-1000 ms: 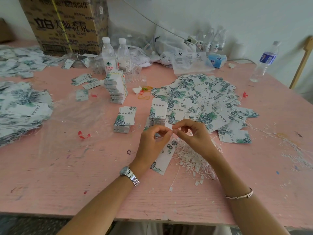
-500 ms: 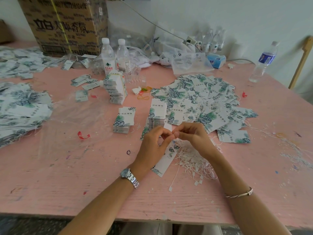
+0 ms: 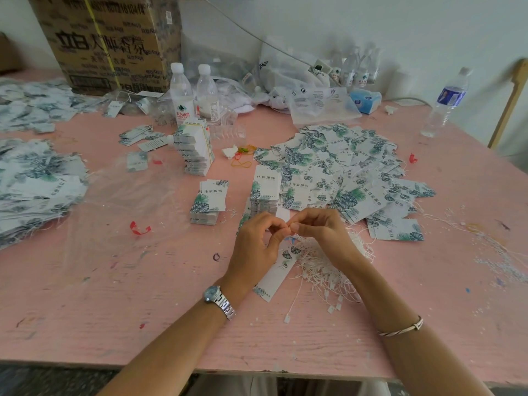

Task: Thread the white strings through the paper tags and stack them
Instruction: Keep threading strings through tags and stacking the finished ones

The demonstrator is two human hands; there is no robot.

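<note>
The left hand (image 3: 255,247) and right hand (image 3: 324,232) are meeting fingertip to fingertip, both pinching the upper end of a paper tag (image 3: 275,277). The tag is slanting down over the desk (image 3: 114,295), beside the white strings (image 3: 323,271).

Left hand (image 3: 257,247) and right hand (image 3: 323,232) pinch together just above the string pile (image 3: 323,270). The string (image 3: 294,298) barely resolves in the grip; threaded or not, can't tell. Left hand hides top end of the tag (image 3: 275,277).

soft even daylight, faint shadows, wide-angle bending and blur at edges.
</note>
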